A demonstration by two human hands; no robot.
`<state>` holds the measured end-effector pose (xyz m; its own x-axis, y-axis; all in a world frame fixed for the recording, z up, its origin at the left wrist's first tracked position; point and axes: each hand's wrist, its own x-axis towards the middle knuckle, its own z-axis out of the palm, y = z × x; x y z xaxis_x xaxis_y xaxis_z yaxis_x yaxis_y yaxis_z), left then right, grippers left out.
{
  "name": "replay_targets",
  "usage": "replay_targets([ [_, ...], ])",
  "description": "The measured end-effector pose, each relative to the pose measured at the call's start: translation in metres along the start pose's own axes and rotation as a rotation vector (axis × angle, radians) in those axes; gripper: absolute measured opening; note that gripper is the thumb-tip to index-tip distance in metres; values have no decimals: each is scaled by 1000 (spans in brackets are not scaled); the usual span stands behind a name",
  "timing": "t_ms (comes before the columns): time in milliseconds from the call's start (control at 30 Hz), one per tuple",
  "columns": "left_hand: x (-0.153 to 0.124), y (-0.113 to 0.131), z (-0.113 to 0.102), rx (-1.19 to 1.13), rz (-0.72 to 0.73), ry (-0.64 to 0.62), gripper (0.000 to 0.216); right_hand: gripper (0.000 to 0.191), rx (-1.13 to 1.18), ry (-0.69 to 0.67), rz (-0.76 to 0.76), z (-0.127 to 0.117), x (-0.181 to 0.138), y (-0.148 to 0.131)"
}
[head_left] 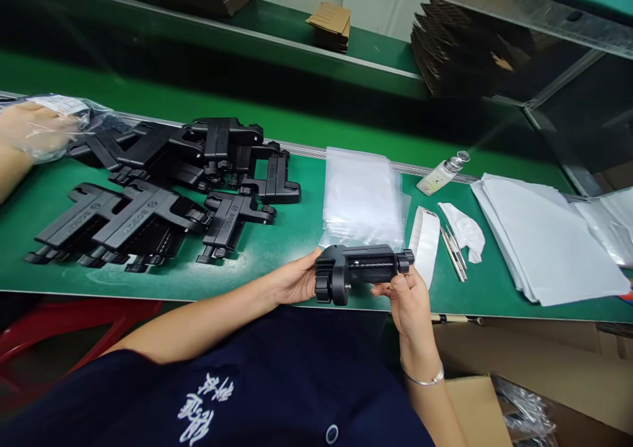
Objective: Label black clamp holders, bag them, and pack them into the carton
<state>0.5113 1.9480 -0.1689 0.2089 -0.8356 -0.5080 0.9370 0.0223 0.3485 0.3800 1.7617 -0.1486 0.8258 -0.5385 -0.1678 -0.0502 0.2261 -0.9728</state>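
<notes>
Between my two hands, over the front edge of the green bench, is a black plastic clamp mount point(368, 262) with knobs at its ends. My left hand point(299, 279) grips its left end, fingers partly hidden behind it. With thumb and fingers, my right hand point(409, 295) holds the right end near the small knob. Just behind the mount lies a stack of clear plastic bags point(359, 190). Several like mounts marked BOSCH point(141, 216) are heaped on the bench to the left.
Another person's hand point(34, 127) holds a bagged item at far left. To the right are a pump bottle point(444, 172), a white strip point(424, 242), thin sticks point(453, 254), a white cloth point(465, 229) and white sheets point(548, 242). Cardboard boxes point(475, 407) stand below; folded cartons point(331, 25) sit on the shelf.
</notes>
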Motion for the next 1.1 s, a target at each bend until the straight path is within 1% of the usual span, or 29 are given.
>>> replay_targets([
  [100, 2, 7, 3, 11, -29, 3, 36, 45, -29, 4, -77, 2, -4, -2],
  [167, 8, 13, 4, 37, -60, 19, 31, 40, -114, -3, -149, 8, -10, -5],
  [267, 21, 19, 6, 85, -91, 71, 28, 35, -423, -22, -272, 20, -19, -10],
  [333, 28, 21, 5, 79, -64, 124, 26, 33, -605, -38, -371, 29, -24, -13],
  [367, 32, 21, 4, 70, -42, 147, 25, 32, -652, -43, -419, 33, -26, -14],
  [433, 36, 20, 2, 64, -16, 171, 24, 31, -676, -62, -487, 39, -29, -15],
  [500, 38, 19, 1, 81, -25, 166, 28, 32, -670, -84, -495, 39, -28, -17],
  [567, 37, 21, 3, 123, -21, 168, 34, 42, -654, -162, -437, 27, -22, -21],
  [600, 36, 24, 4, 163, 15, 185, 36, 50, -632, -206, -392, 16, -16, -23],
  [633, 35, 27, 5, 226, 67, 212, 38, 56, -601, -221, -347, 1, -7, -25],
  [667, 34, 32, 6, 314, 132, 244, 42, 59, -575, -195, -309, -18, 3, -27],
  [700, 34, 36, 5, 424, 210, 279, 49, 57, -549, -111, -283, -40, 14, -27],
  [767, 36, 45, 1, 690, 375, 342, 60, 44, -604, 236, -284, -85, 40, -24],
  [800, 39, 48, -3, 833, 445, 374, 63, 42, -652, 352, -260, -105, 53, -20],
  [833, 42, 50, -7, 966, 506, 406, 65, 41, -666, 411, -213, -122, 65, -15],
  [867, 45, 52, -12, 1084, 553, 443, 65, 42, -659, 422, -178, -135, 77, -10],
  [933, 49, 54, -18, 1280, 594, 523, 66, 47, -622, 397, -152, -148, 96, 0],
  [1000, 48, 54, -16, 1452, 687, 618, 67, 53, -576, 351, -170, -146, 106, 8],
  [1067, 44, 52, -4, 1591, 849, 671, 63, 55, -537, 303, -195, -136, 107, 12],
  [1100, 42, 51, 6, 1624, 913, 657, 58, 54, -518, 277, -212, -130, 103, 13],
])
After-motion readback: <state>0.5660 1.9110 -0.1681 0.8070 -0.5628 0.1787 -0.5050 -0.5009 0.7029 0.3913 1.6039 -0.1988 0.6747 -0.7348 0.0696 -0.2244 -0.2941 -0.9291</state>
